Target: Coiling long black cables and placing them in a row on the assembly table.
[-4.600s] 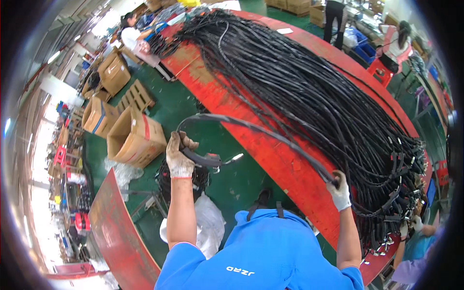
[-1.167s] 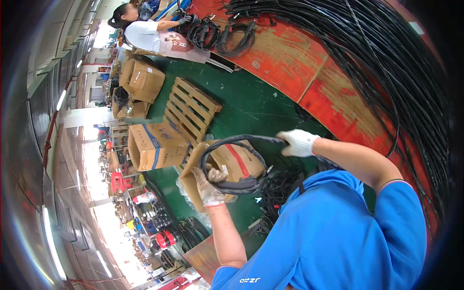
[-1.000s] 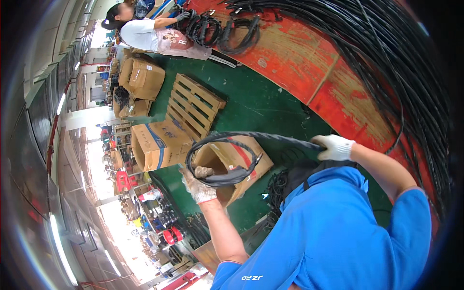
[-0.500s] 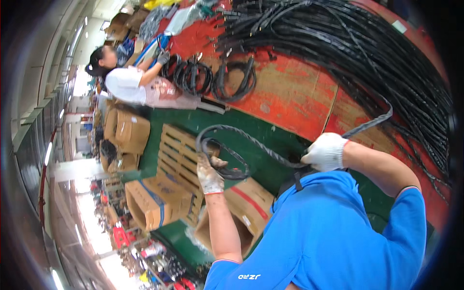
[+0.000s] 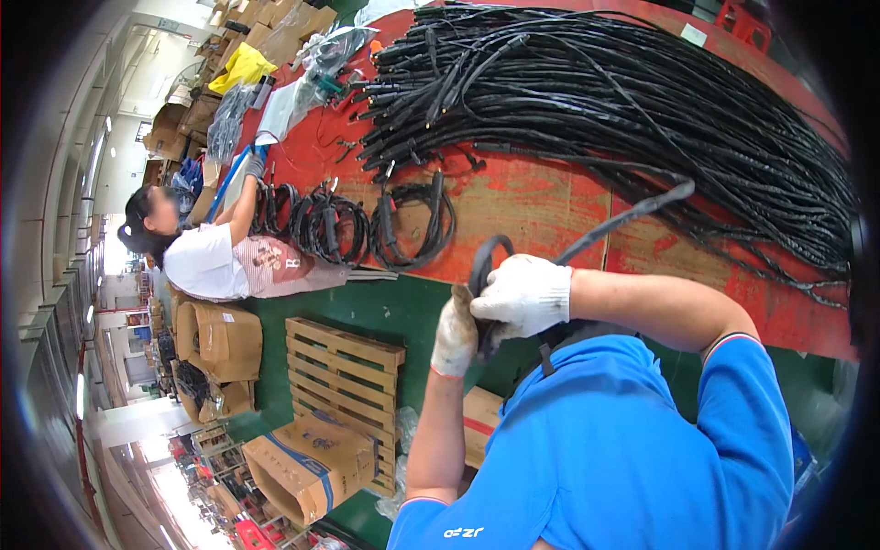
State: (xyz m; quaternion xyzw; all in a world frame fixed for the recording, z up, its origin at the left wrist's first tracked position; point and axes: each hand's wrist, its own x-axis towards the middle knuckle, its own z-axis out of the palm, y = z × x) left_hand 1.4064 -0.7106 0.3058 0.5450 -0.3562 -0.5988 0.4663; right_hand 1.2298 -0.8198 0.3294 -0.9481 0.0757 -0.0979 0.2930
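Note:
My two hands, in white gloves, meet in front of my blue shirt at the edge of the red table. A black cable is coiled in them; one loop stands up above the fingers, and its free length runs right over the table to the cable pile. My left hand, its palm stained brown, is closed round the coil. Against it, my right hand is wrapped on the same cable. The part of the coil between the gloves is mostly hidden.
A big pile of black cables covers the far right of the table. Several coiled cables lie near its left edge, by a co-worker in a white top. A wooden pallet and cardboard boxes stand on the green floor.
My hands, apart before, have come together, the right moving left. The wide cable loop has been drawn into a smaller coil. My view has shifted, showing more of the table.

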